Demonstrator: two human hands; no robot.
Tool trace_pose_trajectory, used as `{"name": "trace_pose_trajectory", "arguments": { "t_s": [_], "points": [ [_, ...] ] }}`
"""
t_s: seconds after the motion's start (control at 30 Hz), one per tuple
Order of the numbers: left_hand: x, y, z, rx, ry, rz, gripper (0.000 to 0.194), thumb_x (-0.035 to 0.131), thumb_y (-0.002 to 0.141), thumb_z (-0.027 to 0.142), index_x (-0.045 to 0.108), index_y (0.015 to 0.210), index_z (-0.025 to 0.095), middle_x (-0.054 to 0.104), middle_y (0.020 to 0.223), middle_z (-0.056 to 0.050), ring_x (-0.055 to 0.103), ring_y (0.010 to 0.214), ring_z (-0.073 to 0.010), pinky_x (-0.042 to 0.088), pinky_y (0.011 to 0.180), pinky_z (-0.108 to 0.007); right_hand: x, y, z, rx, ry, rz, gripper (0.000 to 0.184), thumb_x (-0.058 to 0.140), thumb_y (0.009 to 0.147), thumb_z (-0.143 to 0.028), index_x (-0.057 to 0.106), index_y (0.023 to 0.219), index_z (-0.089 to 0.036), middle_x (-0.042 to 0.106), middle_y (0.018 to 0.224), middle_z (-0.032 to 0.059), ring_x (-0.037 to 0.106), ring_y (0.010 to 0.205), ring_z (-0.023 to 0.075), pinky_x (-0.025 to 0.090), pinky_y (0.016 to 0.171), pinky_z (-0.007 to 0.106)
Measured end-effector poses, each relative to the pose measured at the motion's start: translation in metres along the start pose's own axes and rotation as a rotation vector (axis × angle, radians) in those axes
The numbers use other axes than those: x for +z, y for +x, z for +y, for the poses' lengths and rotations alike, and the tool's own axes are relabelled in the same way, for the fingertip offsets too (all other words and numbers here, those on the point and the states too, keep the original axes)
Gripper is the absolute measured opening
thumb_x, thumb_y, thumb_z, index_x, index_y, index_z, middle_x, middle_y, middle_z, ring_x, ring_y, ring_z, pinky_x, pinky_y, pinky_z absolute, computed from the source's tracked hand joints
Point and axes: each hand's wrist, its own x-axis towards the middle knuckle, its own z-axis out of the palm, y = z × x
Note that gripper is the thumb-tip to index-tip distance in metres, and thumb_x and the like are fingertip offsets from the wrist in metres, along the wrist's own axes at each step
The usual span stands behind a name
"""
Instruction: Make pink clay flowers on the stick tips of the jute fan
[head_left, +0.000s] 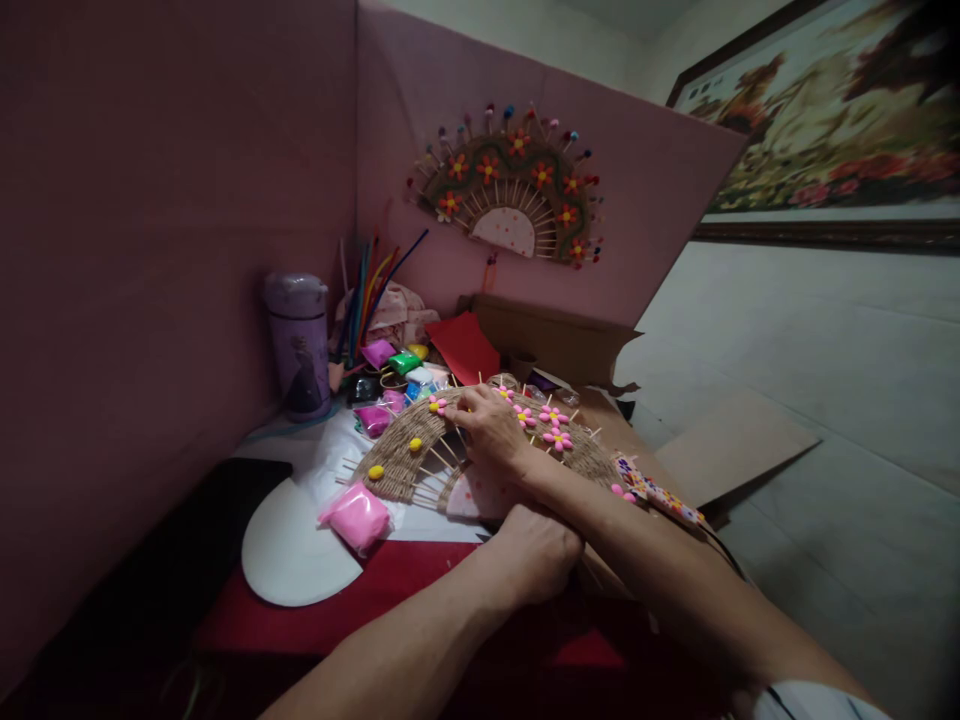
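Note:
A half-round woven twine fan [390, 450] with thin sticks lies on the table. Pink clay flowers with yellow centres [557, 439] sit on its right part; bare yellow clay dots [376, 473] sit on its left. My right hand [491, 425] reaches over my left wrist, its fingers pinched at a pink clay petal [441, 405] of a partly covered flower. My left hand [541, 548] is curled into a fist by the fan's lower edge, under my right forearm; whatever it holds is hidden. A bag of pink clay [358, 518] touches the fan's left end.
A white disc [296, 550] lies on the red table cover [427, 570]. Behind the fan are small clay bags [405, 361], red paper [465, 347], pipe cleaners [369, 290] and a purple tumbler [300, 345]. A finished-looking fan [517, 170] hangs on the pink board.

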Motion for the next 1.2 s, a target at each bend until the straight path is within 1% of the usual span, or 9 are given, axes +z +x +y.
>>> {"name": "trace_pose_trajectory", "arguments": {
  "t_s": [0.1, 0.23, 0.33, 0.53, 0.67, 0.8, 0.97, 1.07, 1.2],
  "points": [
    [-0.0007, -0.0004, 0.0001, 0.007, -0.001, -0.004, 0.055, 0.045, 0.083, 0.021, 0.037, 0.135, 0.007, 0.043, 0.14, -0.015, 0.037, 0.129, -0.0248, 0.036, 0.104, -0.038, 0.0003, -0.0004, -0.001, -0.004, -0.006, 0.011, 0.031, 0.053, 0.079, -0.011, 0.065, 0.105, -0.023, 0.06, 0.099, 0.0076, 0.044, 0.091, 0.0211, 0.036, 0.079, 0.034],
    [-0.0018, -0.0003, 0.0002, -0.002, -0.013, -0.024, 0.052, 0.044, 0.083, 0.02, 0.042, 0.133, 0.007, 0.046, 0.137, -0.016, 0.039, 0.129, -0.0252, 0.034, 0.105, -0.038, 0.0033, 0.0018, -0.0023, -0.042, -0.034, -0.023, 0.026, 0.052, 0.084, -0.017, 0.064, 0.106, -0.022, 0.06, 0.1, 0.0087, 0.045, 0.093, 0.0215, 0.036, 0.082, 0.036],
    [-0.0026, 0.0003, 0.0005, -0.013, -0.014, -0.035, 0.051, 0.045, 0.082, 0.019, 0.043, 0.132, 0.007, 0.047, 0.136, -0.016, 0.039, 0.128, -0.0256, 0.033, 0.105, -0.038, 0.0044, 0.0037, -0.0026, -0.045, -0.042, -0.049, 0.026, 0.05, 0.085, -0.017, 0.062, 0.108, -0.021, 0.06, 0.104, 0.0093, 0.045, 0.093, 0.0209, 0.037, 0.081, 0.035],
    [0.0007, 0.0, -0.0002, -0.009, 0.006, -0.01, 0.056, 0.046, 0.082, 0.02, 0.038, 0.135, 0.006, 0.043, 0.139, -0.017, 0.038, 0.129, -0.0257, 0.035, 0.104, -0.039, 0.0009, 0.0014, -0.0004, -0.033, -0.028, -0.017, 0.032, 0.05, 0.082, -0.013, 0.062, 0.11, -0.023, 0.06, 0.102, 0.0079, 0.045, 0.094, 0.0214, 0.037, 0.081, 0.035],
    [0.0014, -0.0002, -0.0002, 0.002, 0.011, -0.006, 0.054, 0.046, 0.082, 0.019, 0.04, 0.133, 0.005, 0.046, 0.137, -0.016, 0.042, 0.126, -0.0259, 0.036, 0.104, -0.039, -0.0024, -0.001, 0.0003, 0.008, -0.039, -0.016, 0.034, 0.051, 0.078, -0.008, 0.063, 0.107, -0.021, 0.06, 0.1, 0.0082, 0.045, 0.09, 0.0213, 0.038, 0.077, 0.033],
    [-0.0006, 0.0004, 0.0003, 0.001, 0.011, -0.013, 0.055, 0.047, 0.081, 0.019, 0.039, 0.134, 0.006, 0.044, 0.139, -0.016, 0.041, 0.127, -0.0263, 0.035, 0.105, -0.04, -0.0018, 0.0006, -0.0012, 0.014, -0.007, -0.023, 0.032, 0.051, 0.079, -0.01, 0.063, 0.107, -0.021, 0.059, 0.102, 0.0085, 0.044, 0.093, 0.0216, 0.038, 0.08, 0.034],
    [-0.0004, 0.0001, 0.0004, -0.015, 0.016, -0.034, 0.05, 0.047, 0.081, 0.019, 0.045, 0.129, 0.006, 0.05, 0.133, -0.017, 0.045, 0.123, -0.0273, 0.036, 0.104, -0.041, -0.0005, 0.0025, -0.0022, 0.017, 0.024, -0.044, 0.031, 0.054, 0.076, -0.009, 0.063, 0.104, -0.019, 0.058, 0.099, 0.0089, 0.043, 0.092, 0.0212, 0.036, 0.08, 0.034],
    [-0.0025, 0.0006, 0.0016, -0.024, 0.021, -0.043, 0.048, 0.047, 0.081, 0.019, 0.048, 0.127, 0.007, 0.053, 0.13, -0.016, 0.048, 0.121, -0.0269, 0.038, 0.102, -0.04, -0.0011, 0.0032, -0.0018, 0.033, 0.039, -0.025, 0.024, 0.052, 0.081, -0.013, 0.065, 0.099, -0.021, 0.059, 0.096, 0.007, 0.044, 0.089, 0.02, 0.036, 0.077, 0.032],
    [-0.0067, 0.002, 0.0032, -0.043, 0.019, -0.086, 0.039, 0.048, 0.079, 0.017, 0.057, 0.117, 0.009, 0.057, 0.125, -0.015, 0.05, 0.117, -0.0267, 0.042, 0.097, -0.038, -0.0003, 0.0086, -0.0022, 0.108, 0.045, 0.0, 0.018, 0.048, 0.087, -0.023, 0.066, 0.09, -0.02, 0.06, 0.09, 0.0068, 0.046, 0.084, 0.0191, 0.037, 0.072, 0.031]
  ]
}}
